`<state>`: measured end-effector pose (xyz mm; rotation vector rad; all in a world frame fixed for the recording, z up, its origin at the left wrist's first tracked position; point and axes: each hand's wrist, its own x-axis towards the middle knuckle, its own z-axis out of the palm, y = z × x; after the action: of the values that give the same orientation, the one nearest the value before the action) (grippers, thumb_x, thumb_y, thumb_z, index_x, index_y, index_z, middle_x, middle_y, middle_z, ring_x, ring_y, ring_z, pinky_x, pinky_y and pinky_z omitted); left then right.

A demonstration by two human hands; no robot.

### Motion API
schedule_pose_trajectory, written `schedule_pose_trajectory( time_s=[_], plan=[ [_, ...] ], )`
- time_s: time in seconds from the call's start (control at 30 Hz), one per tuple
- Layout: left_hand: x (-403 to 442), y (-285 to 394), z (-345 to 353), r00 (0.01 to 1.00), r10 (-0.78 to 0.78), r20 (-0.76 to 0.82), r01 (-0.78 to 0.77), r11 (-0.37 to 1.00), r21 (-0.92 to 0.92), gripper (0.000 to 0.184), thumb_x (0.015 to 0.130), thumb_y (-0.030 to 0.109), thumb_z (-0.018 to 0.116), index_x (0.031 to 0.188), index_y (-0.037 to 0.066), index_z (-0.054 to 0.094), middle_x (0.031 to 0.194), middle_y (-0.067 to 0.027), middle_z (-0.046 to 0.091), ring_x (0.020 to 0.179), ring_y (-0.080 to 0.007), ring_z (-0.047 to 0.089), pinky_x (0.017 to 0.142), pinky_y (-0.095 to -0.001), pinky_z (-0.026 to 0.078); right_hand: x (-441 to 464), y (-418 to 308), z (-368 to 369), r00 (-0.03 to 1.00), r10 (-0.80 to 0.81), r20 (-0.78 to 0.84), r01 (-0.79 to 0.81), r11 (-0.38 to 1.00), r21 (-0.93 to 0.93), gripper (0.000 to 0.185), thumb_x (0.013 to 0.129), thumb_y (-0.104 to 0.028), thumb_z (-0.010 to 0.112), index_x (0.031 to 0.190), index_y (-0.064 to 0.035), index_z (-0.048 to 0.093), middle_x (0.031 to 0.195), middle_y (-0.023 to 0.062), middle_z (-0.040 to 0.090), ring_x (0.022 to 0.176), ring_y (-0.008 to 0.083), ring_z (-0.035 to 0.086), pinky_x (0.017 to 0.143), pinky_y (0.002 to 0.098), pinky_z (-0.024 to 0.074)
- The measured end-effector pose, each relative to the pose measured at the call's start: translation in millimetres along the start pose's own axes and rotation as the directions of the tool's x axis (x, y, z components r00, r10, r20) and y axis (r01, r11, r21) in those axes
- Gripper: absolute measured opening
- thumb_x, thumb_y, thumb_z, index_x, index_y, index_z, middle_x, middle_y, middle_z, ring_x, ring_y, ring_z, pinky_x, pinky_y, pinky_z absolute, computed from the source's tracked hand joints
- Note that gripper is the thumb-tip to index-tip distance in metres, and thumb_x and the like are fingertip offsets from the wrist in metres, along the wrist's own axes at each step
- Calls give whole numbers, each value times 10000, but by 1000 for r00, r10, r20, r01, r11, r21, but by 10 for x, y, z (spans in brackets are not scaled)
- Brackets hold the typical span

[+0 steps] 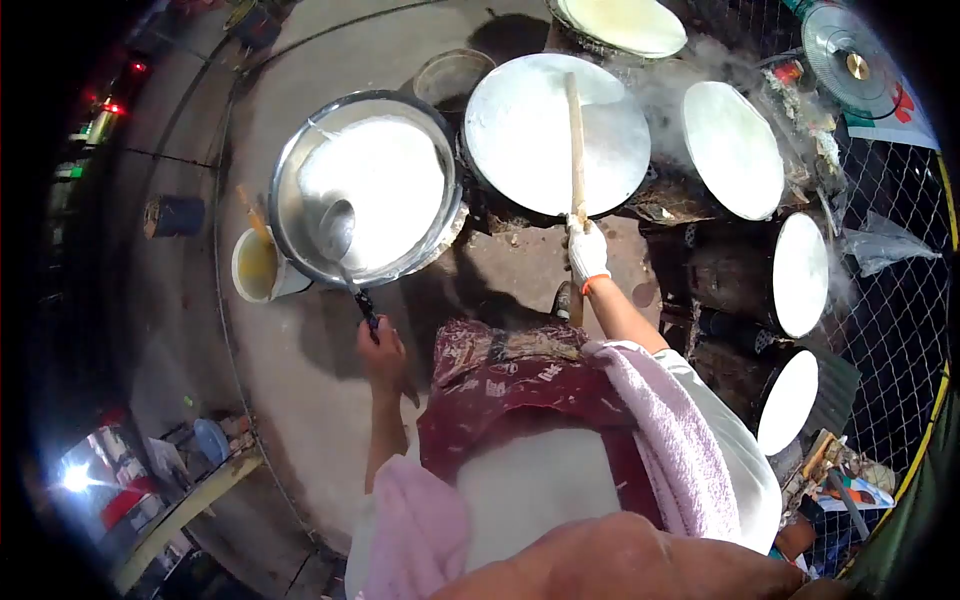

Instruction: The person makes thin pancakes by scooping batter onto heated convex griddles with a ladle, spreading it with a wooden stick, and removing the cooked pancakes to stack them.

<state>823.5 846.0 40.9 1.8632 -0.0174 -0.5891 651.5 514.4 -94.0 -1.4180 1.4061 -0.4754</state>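
My bare left hand (382,350) is closed round the black handle of a metal ladle (337,228). The ladle's bowl hangs over the large metal basin (283,232), which holds white batter (385,185). In a white glove with an orange cuff, my right hand (588,250) grips a long wooden stick (577,140). This stick reaches across the round griddle (510,130), whose top is coated white. Whether the stick's far end touches the coating, I cannot tell.
More white-topped round griddles (735,150) curve round to the right, with steam near them. A bucket (256,265) with yellowish contents stands left of the basin. A fan (850,65) is at the upper right, and a wire fence (890,240) borders that side.
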Motion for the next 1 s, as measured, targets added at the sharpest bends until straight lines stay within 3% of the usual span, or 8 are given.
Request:
schedule_pose_trajectory(
  time_s=[0.1,0.13,0.17,0.3,0.47,0.63,0.83,1.0],
  plan=[
    [-121,75,132,999,-39,4,39,993,-110,149,965,192,522,918,51,535,679,20,494,539,-43,455,426,-199,367,-155,-191,31,994,23,105,-16,998,-68,342,925,-380,550,920,-39,587,629,26,549,522,125,519,486,299,442],
    [-143,93,195,1000,-29,2,29,994,-105,141,968,191,517,925,58,535,675,23,491,521,-38,443,413,-197,357,-263,-258,8,975,-87,206,137,961,-242,414,929,-413,500,924,-12,602,813,235,645,795,395,635,708,466,482],
    [-160,112,264,1000,-19,1,19,995,-98,134,971,190,512,932,64,535,672,26,488,503,-32,430,399,-194,348,-252,-59,13,907,-334,255,413,823,-390,384,942,-411,466,948,-39,561,819,259,633,805,442,614,701,521,470],
    [-241,227,545,999,-15,48,22,990,-136,129,974,192,510,939,70,532,660,31,481,472,-27,406,376,-195,326,-54,-167,-573,960,-214,182,281,727,-626,394,949,-441,438,972,-54,511,775,247,637,749,454,614,670,551,466],
    [-528,418,1127,998,-62,1,62,990,-126,125,971,190,514,924,74,515,636,28,462,448,-35,396,366,-201,311,474,-233,-1150,962,-140,233,214,920,-329,398,941,-392,481,957,-4,572,861,264,635,838,433,616,715,492,488],
    [-759,507,1480,997,-75,-6,74,994,-79,126,970,180,510,921,65,507,629,14,453,436,-51,394,360,-210,299,235,106,-1307,803,-302,513,569,646,-510,434,934,-417,469,1020,-10,590,755,237,637,690,411,632,631,510,488],
    [-935,555,1764,996,-83,-40,79,992,-103,126,972,162,500,915,50,502,614,5,441,420,-65,380,354,-227,285,1109,-185,-1789,913,-309,269,409,703,-582,417,951,-420,460,945,-14,556,788,261,626,754,435,613,667,507,480],
    [-907,576,1934,994,-107,-31,104,992,-76,108,969,155,510,919,60,503,607,14,435,419,-60,371,359,-226,284,812,303,-1843,793,-381,475,582,704,-407,558,928,-506,462,1075,11,612,827,258,647,798,414,639,701,479,504]
  ],
)
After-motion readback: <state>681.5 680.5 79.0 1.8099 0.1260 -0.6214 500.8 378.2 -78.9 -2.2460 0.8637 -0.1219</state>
